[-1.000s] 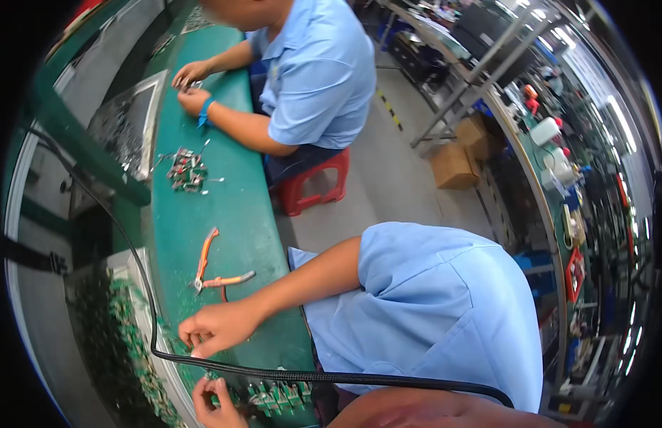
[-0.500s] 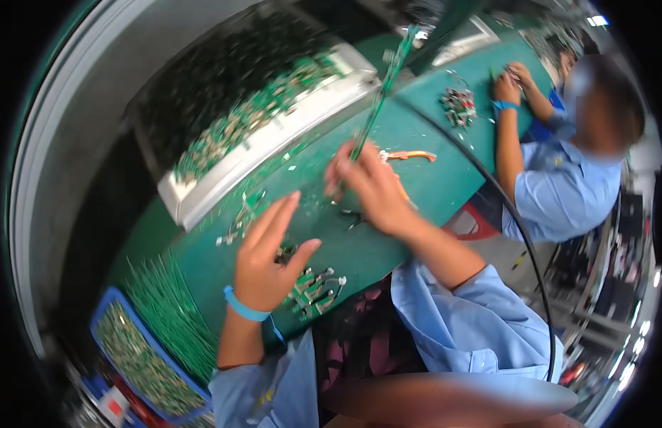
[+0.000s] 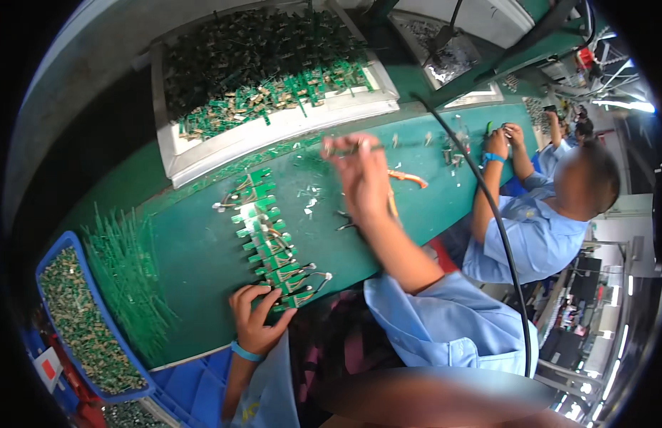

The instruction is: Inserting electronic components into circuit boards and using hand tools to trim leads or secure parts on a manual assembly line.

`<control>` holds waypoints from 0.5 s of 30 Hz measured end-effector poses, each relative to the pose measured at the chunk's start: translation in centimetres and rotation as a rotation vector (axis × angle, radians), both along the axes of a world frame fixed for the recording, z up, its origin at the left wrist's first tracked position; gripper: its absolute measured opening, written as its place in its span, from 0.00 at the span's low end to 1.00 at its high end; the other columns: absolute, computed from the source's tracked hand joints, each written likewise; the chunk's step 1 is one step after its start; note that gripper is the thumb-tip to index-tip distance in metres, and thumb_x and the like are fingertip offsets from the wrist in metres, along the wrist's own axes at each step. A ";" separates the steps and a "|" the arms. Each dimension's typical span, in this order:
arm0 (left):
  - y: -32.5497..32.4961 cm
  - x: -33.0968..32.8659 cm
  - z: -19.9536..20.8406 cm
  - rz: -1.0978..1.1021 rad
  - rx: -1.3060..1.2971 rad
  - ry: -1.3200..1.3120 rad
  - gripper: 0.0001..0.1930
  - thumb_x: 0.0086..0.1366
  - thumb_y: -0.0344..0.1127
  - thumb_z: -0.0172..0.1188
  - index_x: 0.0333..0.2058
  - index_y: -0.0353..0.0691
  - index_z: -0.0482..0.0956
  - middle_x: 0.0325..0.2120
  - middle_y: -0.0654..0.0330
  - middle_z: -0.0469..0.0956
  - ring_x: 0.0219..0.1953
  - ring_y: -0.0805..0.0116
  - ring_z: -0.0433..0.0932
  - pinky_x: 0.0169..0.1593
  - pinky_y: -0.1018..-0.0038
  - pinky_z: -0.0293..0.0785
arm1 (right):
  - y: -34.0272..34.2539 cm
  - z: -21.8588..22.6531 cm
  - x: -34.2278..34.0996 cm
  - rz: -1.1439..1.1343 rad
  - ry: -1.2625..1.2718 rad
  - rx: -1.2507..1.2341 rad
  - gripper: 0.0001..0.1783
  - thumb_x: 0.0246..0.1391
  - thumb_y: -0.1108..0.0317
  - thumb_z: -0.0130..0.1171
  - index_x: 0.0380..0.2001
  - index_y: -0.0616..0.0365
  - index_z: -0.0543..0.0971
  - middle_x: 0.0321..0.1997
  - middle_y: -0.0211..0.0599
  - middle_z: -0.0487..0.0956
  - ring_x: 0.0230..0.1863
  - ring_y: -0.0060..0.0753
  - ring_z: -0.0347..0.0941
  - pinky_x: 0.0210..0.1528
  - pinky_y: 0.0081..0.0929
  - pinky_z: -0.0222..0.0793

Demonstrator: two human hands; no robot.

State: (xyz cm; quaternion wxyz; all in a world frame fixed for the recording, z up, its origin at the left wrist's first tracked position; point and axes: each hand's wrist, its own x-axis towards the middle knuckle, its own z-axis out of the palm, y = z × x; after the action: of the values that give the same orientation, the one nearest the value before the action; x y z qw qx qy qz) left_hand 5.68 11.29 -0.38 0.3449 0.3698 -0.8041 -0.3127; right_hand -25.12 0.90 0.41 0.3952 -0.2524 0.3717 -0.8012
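My right hand (image 3: 359, 178) is raised over the table, blurred by motion. Its fingers are closed on a thin circuit-board strip (image 3: 395, 140), which is seen nearly edge-on and reaches out to the right. My left hand (image 3: 256, 317) rests at the table's near edge, its thumb and forefinger on either side of the nearest small circuit board (image 3: 289, 298). That board ends a row of small green boards with short wires and white connectors (image 3: 263, 225), running away from me across the green table.
Orange-handled pliers (image 3: 408, 178) lie beyond my right forearm. A white tray (image 3: 288, 125) heaped with boards stands at the back. Thin green strips (image 3: 127, 278) and a blue bin (image 3: 95, 285) are at left. A black cable (image 3: 498, 214) crosses the right side, where a co-worker (image 3: 530, 221) sits.
My left hand has come down from the air to the nearest board. The strip in my right hand has swung from pointing away to pointing rightward. The view has shifted, uncovering the row of boards.
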 end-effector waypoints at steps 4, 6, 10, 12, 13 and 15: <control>0.4 1.1 -1.5 -0.052 -0.033 -0.006 0.17 0.53 0.32 0.80 0.44 0.48 0.90 0.49 0.67 0.83 0.53 0.57 0.77 0.61 0.57 0.72 | 4.4 -0.2 2.6 0.184 -0.113 0.259 0.17 0.81 0.54 0.53 0.55 0.57 0.77 0.44 0.40 0.80 0.47 0.41 0.83 0.49 0.38 0.80; 0.6 1.5 -1.5 -0.090 -0.076 -0.039 0.16 0.53 0.33 0.80 0.43 0.49 0.90 0.49 0.67 0.83 0.52 0.57 0.77 0.60 0.57 0.71 | 3.3 1.2 1.1 0.241 -0.086 0.325 0.17 0.80 0.54 0.54 0.53 0.57 0.78 0.41 0.38 0.80 0.42 0.37 0.83 0.43 0.34 0.79; 0.9 2.1 -3.1 -0.118 -0.220 -0.120 0.13 0.53 0.34 0.79 0.39 0.50 0.91 0.48 0.67 0.83 0.51 0.59 0.77 0.57 0.58 0.70 | -5.2 4.6 -6.4 0.306 0.767 0.638 0.23 0.74 0.46 0.62 0.45 0.58 0.87 0.28 0.30 0.80 0.29 0.22 0.74 0.27 0.22 0.69; 0.3 1.2 -4.2 -0.112 -0.225 -0.072 0.12 0.52 0.33 0.79 0.37 0.52 0.91 0.48 0.69 0.84 0.49 0.60 0.77 0.57 0.58 0.70 | -10.4 2.9 -13.9 0.248 1.373 0.156 0.12 0.64 0.67 0.71 0.48 0.58 0.88 0.31 0.33 0.82 0.30 0.33 0.77 0.35 0.28 0.74; 0.6 1.7 -4.6 -0.074 -0.195 -0.055 0.12 0.52 0.33 0.79 0.37 0.53 0.92 0.48 0.70 0.85 0.49 0.61 0.78 0.57 0.58 0.70 | -11.8 4.3 -13.3 0.104 1.420 0.228 0.14 0.66 0.61 0.69 0.45 0.61 0.88 0.30 0.35 0.82 0.28 0.33 0.76 0.34 0.30 0.74; 0.2 1.9 -4.5 -0.031 -0.243 -0.122 0.13 0.53 0.32 0.79 0.39 0.53 0.92 0.47 0.70 0.85 0.48 0.62 0.79 0.57 0.58 0.71 | -13.7 8.2 -11.9 -0.182 1.532 0.386 0.26 0.70 0.49 0.65 0.38 0.68 0.87 0.27 0.38 0.82 0.25 0.32 0.75 0.30 0.34 0.73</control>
State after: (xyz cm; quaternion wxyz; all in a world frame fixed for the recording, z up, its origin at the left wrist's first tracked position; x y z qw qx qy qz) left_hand 7.56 11.53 -4.89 0.3327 0.3313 -0.8612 -0.1949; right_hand -37.03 -12.75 8.60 -0.0009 -0.6289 0.6916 -0.3552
